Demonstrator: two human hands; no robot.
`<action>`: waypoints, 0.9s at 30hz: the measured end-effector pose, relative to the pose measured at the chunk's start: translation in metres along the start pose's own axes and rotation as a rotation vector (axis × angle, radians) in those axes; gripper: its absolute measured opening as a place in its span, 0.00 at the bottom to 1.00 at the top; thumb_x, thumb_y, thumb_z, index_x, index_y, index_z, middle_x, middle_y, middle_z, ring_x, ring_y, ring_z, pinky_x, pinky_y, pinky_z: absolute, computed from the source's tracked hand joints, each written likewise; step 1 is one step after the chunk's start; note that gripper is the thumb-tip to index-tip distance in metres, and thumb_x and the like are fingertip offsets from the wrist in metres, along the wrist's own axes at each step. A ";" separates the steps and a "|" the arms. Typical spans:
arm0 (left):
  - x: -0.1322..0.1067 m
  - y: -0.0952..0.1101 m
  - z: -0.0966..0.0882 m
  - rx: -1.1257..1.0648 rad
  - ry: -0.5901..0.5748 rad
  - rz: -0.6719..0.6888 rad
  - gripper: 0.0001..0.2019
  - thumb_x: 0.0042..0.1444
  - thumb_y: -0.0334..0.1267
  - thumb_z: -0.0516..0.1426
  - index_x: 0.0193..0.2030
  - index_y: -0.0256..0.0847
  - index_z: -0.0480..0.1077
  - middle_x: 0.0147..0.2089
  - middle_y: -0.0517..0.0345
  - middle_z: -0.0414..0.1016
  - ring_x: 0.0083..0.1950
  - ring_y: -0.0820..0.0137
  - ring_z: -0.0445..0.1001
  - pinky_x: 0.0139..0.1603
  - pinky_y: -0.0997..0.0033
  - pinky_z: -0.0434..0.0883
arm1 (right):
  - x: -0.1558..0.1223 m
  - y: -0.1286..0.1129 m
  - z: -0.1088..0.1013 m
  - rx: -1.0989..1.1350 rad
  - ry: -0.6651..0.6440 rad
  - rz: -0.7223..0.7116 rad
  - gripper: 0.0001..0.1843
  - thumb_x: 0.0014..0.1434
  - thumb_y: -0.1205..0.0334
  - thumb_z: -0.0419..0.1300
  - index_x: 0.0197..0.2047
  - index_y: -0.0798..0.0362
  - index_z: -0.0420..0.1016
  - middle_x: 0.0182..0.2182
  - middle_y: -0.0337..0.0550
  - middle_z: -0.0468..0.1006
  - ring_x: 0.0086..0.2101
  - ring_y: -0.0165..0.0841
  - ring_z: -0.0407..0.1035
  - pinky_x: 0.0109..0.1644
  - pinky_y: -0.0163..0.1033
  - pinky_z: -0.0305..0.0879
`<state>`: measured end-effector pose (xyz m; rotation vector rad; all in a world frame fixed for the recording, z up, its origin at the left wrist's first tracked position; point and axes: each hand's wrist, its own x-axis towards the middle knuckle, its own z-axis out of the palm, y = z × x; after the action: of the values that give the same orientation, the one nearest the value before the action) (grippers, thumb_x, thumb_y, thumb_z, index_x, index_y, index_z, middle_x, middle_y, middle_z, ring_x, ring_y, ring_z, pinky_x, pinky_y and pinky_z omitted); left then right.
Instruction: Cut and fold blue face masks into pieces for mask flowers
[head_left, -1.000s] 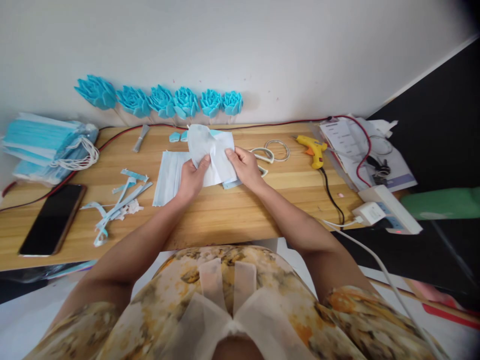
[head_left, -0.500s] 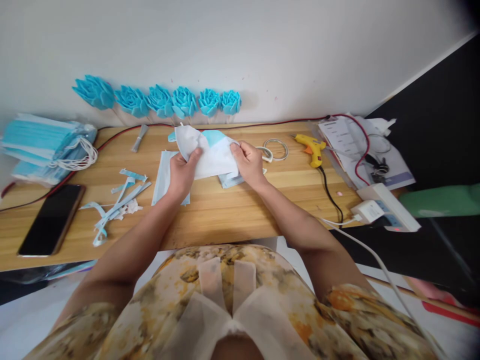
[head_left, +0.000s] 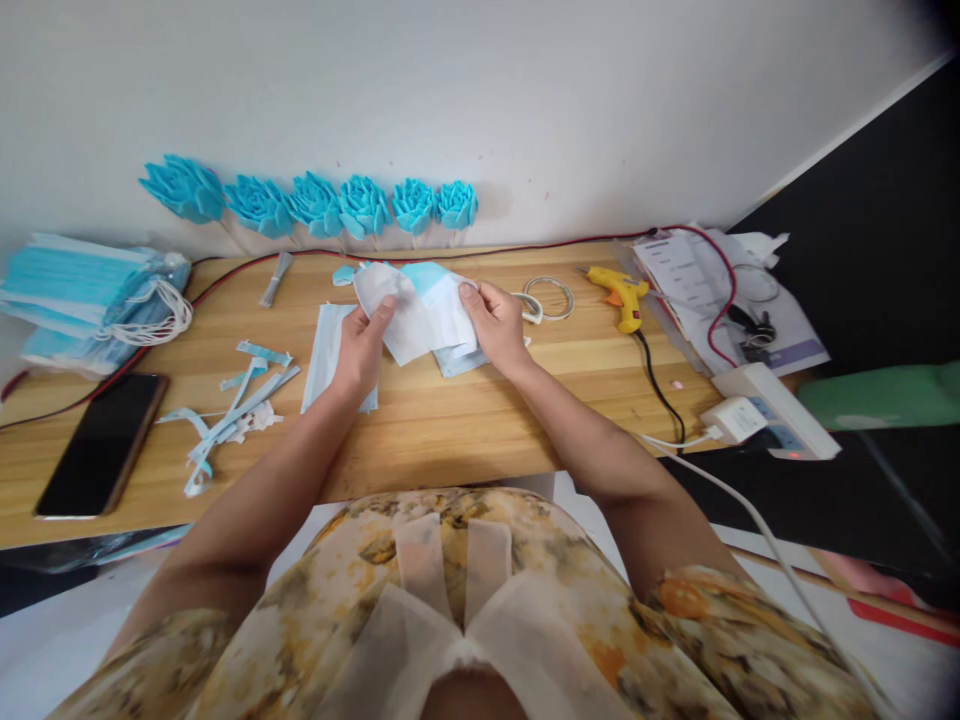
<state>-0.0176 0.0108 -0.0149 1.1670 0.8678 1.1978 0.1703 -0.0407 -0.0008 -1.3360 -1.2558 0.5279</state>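
My left hand (head_left: 365, 345) pinches the left part of a white and light-blue sheet of mask fabric (head_left: 409, 315), thumb on top. The right side of this fabric is in the closed fingers of my right hand (head_left: 493, 320). Held above the table, the sheet is creased down its middle. Under my left wrist lies a flat pale-blue face mask (head_left: 321, 350). Another folded pale-blue piece (head_left: 455, 362) lies beneath the held fabric, partly hidden. A small blue scrap (head_left: 343, 275) sits just behind my left hand.
Several blue fabric flowers (head_left: 315, 205) lean on the wall. Left are stacked masks (head_left: 75, 285), a phone (head_left: 101, 445) and cut strips (head_left: 240, 405). Right are a yellow glue gun (head_left: 619, 295), wire ring (head_left: 555, 298), power strip (head_left: 780, 415) and papers (head_left: 679, 270). A red-black cable (head_left: 480, 248) runs along the back.
The fabric, nearly flat across between my hands before, now folds at its middle, its left part tilting down. My left hand has turned slightly; both hands keep their hold.
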 end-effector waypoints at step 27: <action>-0.013 0.002 0.013 0.146 0.143 -0.010 0.22 0.50 0.57 0.68 0.27 0.39 0.71 0.25 0.59 0.70 0.28 0.71 0.69 0.26 0.73 0.66 | -0.008 -0.002 0.012 -0.106 -0.239 -0.079 0.34 0.66 0.28 0.47 0.24 0.49 0.53 0.21 0.34 0.57 0.26 0.29 0.54 0.34 0.39 0.51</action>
<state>-0.0080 -0.0048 -0.0111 1.2024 1.0831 1.2373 0.1569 -0.0431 -0.0047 -1.3337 -1.5449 0.5845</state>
